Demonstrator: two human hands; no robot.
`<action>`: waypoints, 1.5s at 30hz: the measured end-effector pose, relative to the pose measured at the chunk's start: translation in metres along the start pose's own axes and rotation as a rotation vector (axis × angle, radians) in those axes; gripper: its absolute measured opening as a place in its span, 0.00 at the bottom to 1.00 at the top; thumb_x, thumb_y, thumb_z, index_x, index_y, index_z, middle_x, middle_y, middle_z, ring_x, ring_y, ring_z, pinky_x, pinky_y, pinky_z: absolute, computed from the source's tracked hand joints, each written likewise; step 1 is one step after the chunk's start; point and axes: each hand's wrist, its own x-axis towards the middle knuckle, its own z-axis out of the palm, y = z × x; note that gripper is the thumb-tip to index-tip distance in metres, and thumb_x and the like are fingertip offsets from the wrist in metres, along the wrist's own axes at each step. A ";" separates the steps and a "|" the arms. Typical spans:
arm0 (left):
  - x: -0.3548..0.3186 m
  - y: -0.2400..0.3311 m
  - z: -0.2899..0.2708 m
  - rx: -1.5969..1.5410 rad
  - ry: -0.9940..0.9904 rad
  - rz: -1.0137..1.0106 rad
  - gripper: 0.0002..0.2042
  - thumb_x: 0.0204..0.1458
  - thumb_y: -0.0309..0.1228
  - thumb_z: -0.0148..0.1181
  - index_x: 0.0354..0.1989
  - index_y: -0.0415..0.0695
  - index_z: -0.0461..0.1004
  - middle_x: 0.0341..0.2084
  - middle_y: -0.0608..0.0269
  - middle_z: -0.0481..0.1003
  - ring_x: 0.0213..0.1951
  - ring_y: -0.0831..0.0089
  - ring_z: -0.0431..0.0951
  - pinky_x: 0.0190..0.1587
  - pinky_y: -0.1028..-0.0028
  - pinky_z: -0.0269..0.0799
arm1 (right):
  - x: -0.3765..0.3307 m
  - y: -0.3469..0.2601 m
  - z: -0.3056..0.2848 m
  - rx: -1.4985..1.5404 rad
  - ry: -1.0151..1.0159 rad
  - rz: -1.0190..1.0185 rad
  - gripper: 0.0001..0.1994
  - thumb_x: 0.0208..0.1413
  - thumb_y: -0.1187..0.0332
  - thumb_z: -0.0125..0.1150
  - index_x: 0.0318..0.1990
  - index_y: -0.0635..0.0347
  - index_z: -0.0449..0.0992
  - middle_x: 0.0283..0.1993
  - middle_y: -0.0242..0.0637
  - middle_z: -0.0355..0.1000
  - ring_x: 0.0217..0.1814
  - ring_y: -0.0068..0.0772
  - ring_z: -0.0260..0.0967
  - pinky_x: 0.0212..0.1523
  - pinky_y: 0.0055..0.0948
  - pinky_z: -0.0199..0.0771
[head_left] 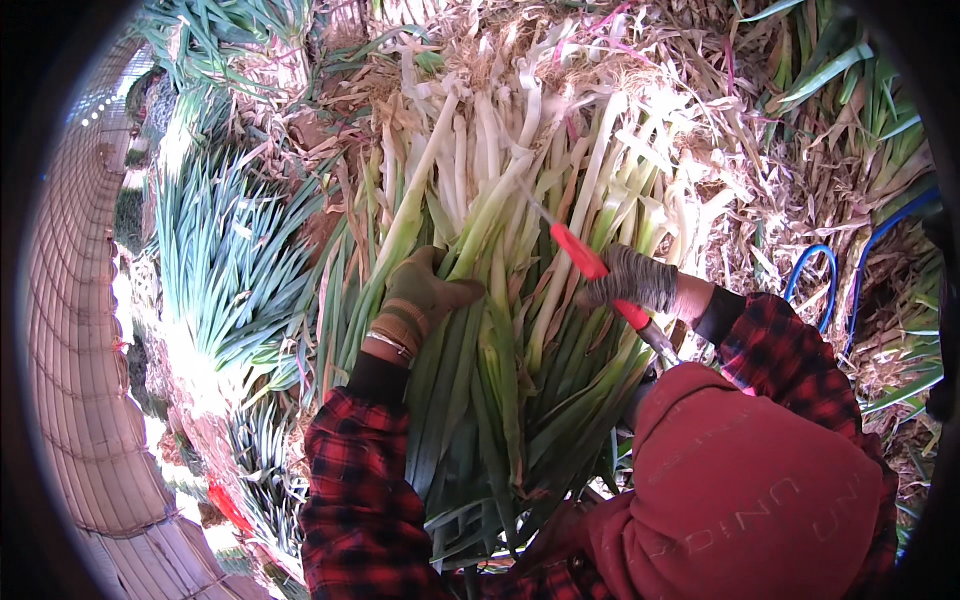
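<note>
My left hand [418, 298], in a brown-green work glove, is closed round the stalks of some large green onions [490, 215]. Their white ends point away from me, and the long green leaves hang toward my body. In a grey striped glove, my right hand [636, 280] grips a red air blow gun [578, 250]. Its thin metal nozzle reaches up and left over the pale stalks. Part of the gun's body is covered by my fingers, and a metal fitting shows below them. Pale, blurred shreds of skin lie around the white ends.
Dry peeled husks [715, 150] are heaped behind and to the right. Bunches of green onions [225, 240] lie at the left, beside a tan slatted strip [90, 400]. A blue hose [835, 275] loops at the right. Red cloth [740, 480] blocks the lower right.
</note>
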 end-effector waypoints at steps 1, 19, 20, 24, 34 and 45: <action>0.001 0.001 0.000 0.006 -0.003 -0.003 0.35 0.37 0.48 0.74 0.50 0.33 0.75 0.39 0.47 0.81 0.42 0.60 0.81 0.48 0.67 0.74 | 0.000 -0.001 -0.001 0.015 0.027 0.010 0.27 0.40 0.46 0.76 0.17 0.62 0.71 0.15 0.29 0.65 0.18 0.21 0.62 0.22 0.31 0.62; 0.003 0.000 0.004 -0.032 0.010 0.029 0.33 0.35 0.47 0.73 0.47 0.33 0.76 0.37 0.47 0.81 0.41 0.60 0.81 0.47 0.67 0.74 | 0.083 -0.002 -0.069 0.355 0.179 0.080 0.17 0.44 0.51 0.71 0.24 0.56 0.76 0.19 0.29 0.69 0.17 0.23 0.65 0.22 0.24 0.66; 0.003 0.001 0.004 -0.029 0.009 0.031 0.33 0.35 0.47 0.73 0.47 0.33 0.76 0.37 0.47 0.80 0.40 0.59 0.81 0.47 0.67 0.74 | 0.089 -0.003 -0.073 0.371 0.195 0.082 0.17 0.44 0.51 0.71 0.27 0.54 0.77 0.21 0.27 0.69 0.18 0.22 0.65 0.21 0.23 0.65; 0.003 -0.006 0.011 0.065 0.119 0.062 0.34 0.36 0.50 0.72 0.46 0.33 0.77 0.37 0.45 0.80 0.40 0.58 0.81 0.47 0.66 0.74 | 0.099 -0.013 -0.079 0.349 0.233 0.107 0.17 0.47 0.50 0.68 0.35 0.53 0.78 0.23 0.25 0.67 0.19 0.19 0.62 0.20 0.22 0.63; 0.130 -0.162 -0.064 0.145 0.592 -0.114 0.24 0.50 0.49 0.62 0.49 0.43 0.77 0.40 0.49 0.80 0.44 0.55 0.80 0.50 0.64 0.73 | 0.013 0.021 -0.015 0.022 0.015 -0.036 0.25 0.45 0.45 0.70 0.19 0.59 0.73 0.16 0.28 0.66 0.19 0.23 0.64 0.23 0.28 0.62; 0.185 -0.220 -0.058 0.147 0.267 -0.255 0.41 0.41 0.56 0.64 0.61 0.39 0.69 0.53 0.44 0.74 0.56 0.52 0.75 0.59 0.62 0.68 | -0.017 -0.027 0.002 0.033 0.009 0.134 0.15 0.33 0.62 0.68 0.18 0.64 0.71 0.16 0.31 0.65 0.20 0.24 0.63 0.25 0.27 0.62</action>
